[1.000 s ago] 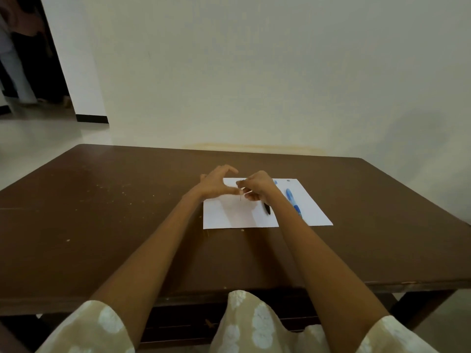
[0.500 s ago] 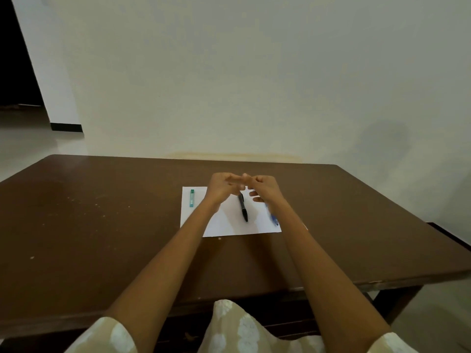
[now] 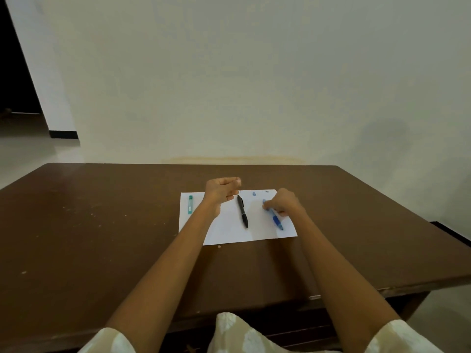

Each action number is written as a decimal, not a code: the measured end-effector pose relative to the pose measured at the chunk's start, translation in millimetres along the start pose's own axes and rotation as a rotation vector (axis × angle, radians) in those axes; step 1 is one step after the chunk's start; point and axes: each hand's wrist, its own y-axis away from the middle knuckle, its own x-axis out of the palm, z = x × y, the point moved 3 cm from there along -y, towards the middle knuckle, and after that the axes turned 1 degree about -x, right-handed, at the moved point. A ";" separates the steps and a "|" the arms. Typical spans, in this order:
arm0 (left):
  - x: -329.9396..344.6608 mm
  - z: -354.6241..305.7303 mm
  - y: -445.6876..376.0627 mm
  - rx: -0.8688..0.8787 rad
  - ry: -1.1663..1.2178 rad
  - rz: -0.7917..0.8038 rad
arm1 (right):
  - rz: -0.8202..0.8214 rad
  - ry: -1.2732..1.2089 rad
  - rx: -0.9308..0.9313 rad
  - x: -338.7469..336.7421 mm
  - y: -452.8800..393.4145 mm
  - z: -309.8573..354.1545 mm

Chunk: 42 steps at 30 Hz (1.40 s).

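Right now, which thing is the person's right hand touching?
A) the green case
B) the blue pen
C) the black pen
B: the right hand grips the blue pen at the right side of the paper, while the black pen and the green case lie untouched.

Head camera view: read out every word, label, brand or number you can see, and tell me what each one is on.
Nothing in this view can be read.
Teal case: it has a pale label strip, too small and blurred to read.
Black pen: no legible print.
Blue pen: no legible print.
White paper: blank where it shows.
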 end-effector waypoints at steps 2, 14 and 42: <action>-2.0 -1.6 -2.2 0.000 0.070 -0.018 | 0.061 -0.076 0.011 -4.7 -5.0 6.6; -13.8 -5.7 -21.4 0.122 0.540 -0.131 | 0.336 -0.274 -0.574 -19.1 15.3 63.9; -12.0 -1.5 -23.2 0.200 0.317 -0.116 | 0.253 -0.350 -0.697 -8.8 23.7 73.4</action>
